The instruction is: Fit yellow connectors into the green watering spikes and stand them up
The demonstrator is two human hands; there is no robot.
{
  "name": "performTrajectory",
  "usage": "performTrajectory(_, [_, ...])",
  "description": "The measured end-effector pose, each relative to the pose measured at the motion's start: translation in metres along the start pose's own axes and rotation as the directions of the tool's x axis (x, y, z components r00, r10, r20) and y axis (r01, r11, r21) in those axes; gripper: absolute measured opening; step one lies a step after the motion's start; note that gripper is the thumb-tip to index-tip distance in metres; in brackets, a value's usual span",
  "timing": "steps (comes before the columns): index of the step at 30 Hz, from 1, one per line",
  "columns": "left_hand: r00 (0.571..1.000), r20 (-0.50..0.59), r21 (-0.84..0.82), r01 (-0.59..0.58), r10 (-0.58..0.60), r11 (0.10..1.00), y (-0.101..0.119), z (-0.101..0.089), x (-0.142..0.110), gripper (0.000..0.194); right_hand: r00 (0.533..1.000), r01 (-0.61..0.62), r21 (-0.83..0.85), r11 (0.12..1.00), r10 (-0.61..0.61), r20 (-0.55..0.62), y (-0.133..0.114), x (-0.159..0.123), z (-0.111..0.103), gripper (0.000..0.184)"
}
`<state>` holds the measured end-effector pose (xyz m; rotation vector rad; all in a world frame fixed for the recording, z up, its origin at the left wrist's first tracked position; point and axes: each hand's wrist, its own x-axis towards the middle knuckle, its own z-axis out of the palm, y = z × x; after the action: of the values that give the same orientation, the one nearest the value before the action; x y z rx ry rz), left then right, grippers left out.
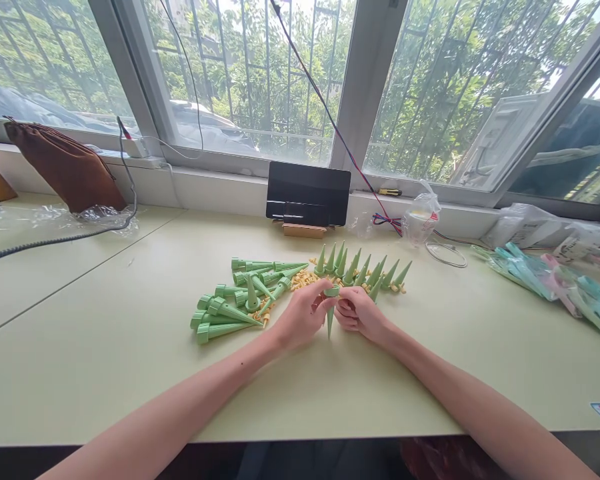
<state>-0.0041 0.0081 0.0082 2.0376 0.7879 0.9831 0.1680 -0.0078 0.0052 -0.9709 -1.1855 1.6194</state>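
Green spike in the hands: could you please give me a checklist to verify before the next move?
1. Left hand holds the green spike: ok, near its wide end.
2. Spike direction: ok, point down.
3. Right hand close: ok, beside the wide end.
4. Small piece between the right fingers: cannot tell, too small.
5. Loose yellow pieces nearby: ok, just beyond the left hand.
6. Lying green spikes sorted: not ok, some overlap.

Holding a green spike point(331, 323), tip toward six o'clock. At ten, heaped spikes point(229, 311), mostly lying sideways; at eleven, scattered yellow bits point(304, 279); at one, standing spikes point(351, 268), tips up.
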Motion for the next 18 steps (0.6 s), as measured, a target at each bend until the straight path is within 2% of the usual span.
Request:
performTrajectory(10, [0.998,0.039,-0.082,0.055,-0.051,0.995,0.0012,0.0001,0.0009,0.016,0.999,0.036,-0.011,0.999,-0.036,-0.036,0.0028,0.0011,0.0007,0.041])
performTrajectory(18, [0.998,0.025,-0.058,0.057,-0.055,0.997,0.0000,0.0009,0.0005,0.017,0.995,0.081,-0.038,0.996,-0.083,-0.047,0.0025,0.0013,0.0020,0.044])
